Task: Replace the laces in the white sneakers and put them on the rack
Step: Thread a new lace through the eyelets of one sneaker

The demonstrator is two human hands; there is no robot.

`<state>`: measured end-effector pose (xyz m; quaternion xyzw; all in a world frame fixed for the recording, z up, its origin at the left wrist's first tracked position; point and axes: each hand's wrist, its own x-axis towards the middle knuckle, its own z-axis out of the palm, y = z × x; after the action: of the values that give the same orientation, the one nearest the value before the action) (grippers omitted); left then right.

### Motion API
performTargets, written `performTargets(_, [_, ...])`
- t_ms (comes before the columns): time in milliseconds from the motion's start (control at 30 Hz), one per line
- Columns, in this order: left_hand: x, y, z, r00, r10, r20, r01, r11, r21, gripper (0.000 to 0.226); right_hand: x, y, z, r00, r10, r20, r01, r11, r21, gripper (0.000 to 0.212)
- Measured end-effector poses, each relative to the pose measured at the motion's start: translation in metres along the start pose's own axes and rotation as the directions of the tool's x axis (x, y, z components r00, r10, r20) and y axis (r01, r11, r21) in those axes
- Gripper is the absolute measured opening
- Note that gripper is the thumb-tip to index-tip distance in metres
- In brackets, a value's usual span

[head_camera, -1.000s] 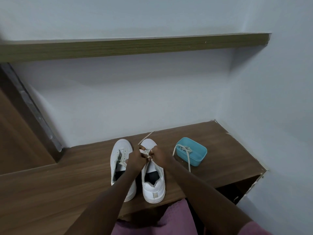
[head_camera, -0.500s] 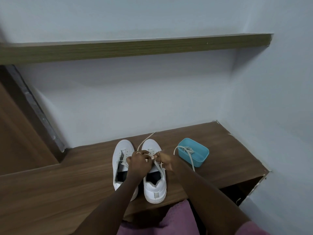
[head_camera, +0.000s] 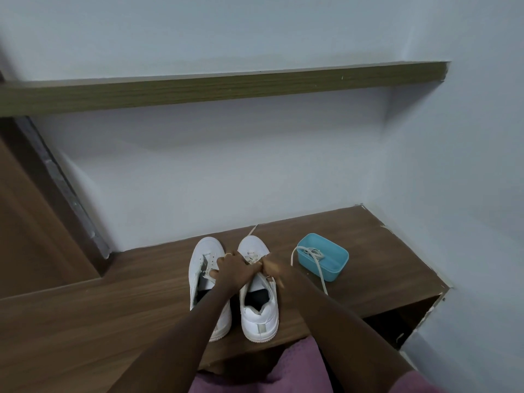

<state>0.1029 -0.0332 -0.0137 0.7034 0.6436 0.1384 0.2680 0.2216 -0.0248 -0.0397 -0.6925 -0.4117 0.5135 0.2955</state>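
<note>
A pale wall (head_camera: 226,165) is seen behind a brown wooden bench (head_camera: 113,307), with a wooden shelf (head_camera: 226,86) fixed above. Two white sneakers are set side by side on the bench near its front edge, toes to the wall: the left sneaker (head_camera: 202,251) and the right sneaker (head_camera: 259,321). A blue tub (head_camera: 331,275) is placed just beside them on the right, and a spare lace (head_camera: 312,253) is draped from it onto the bench. The left grip (head_camera: 235,269) is curled over the right sneaker's eyelets and closed on its lace (head_camera: 252,258). The right grip (head_camera: 272,268), though blurred, is pinched on the same lace.
</note>
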Motion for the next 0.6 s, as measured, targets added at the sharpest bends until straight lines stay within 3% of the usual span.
performTargets(67, [-0.003, 0.003, -0.009, 0.993, -0.033, 0.116, 0.07, 0.94, -0.333, 0.035, -0.002, -0.002, 0.0, 1.0, 0.003, 0.005, -0.003, 0.998, -0.055, 0.03])
performTargets(133, [-0.006, 0.009, -0.02, 0.983, -0.103, 0.152, 0.176, 0.773, -0.61, 0.028, 0.0, -0.001, -0.001, 1.0, 0.016, -0.016, -0.017, 0.998, -0.062, 0.028])
performTargets(200, [-0.002, 0.011, -0.032, 0.974, -0.158, 0.161, 0.224, 0.605, -0.764, 0.031, 0.001, 0.0, -0.001, 1.0, 0.011, -0.027, -0.014, 0.996, -0.087, 0.028])
performTargets(300, [0.004, 0.009, -0.058, 0.975, -0.175, 0.134, 0.201, 0.458, -0.866, 0.029, 0.003, 0.0, 0.0, 1.0, -0.001, -0.029, -0.002, 0.992, -0.126, 0.034])
performTargets(433, [0.016, 0.002, -0.095, 0.964, -0.267, -0.003, 0.054, 0.206, -0.977, 0.026, 0.0, 0.0, -0.001, 0.999, 0.0, -0.034, -0.006, 0.987, -0.161, 0.033])
performTargets(533, [0.021, 0.0, -0.127, 0.916, -0.376, -0.14, -0.1, 0.124, -0.987, 0.017, -0.002, 0.0, -0.003, 0.999, -0.015, -0.047, 0.006, 0.981, -0.196, 0.033])
performTargets(600, [0.028, -0.006, -0.151, 0.869, -0.429, -0.246, -0.192, 0.165, -0.967, 0.022, -0.002, 0.001, -0.004, 0.998, -0.024, -0.055, 0.01, 0.97, -0.243, 0.035])
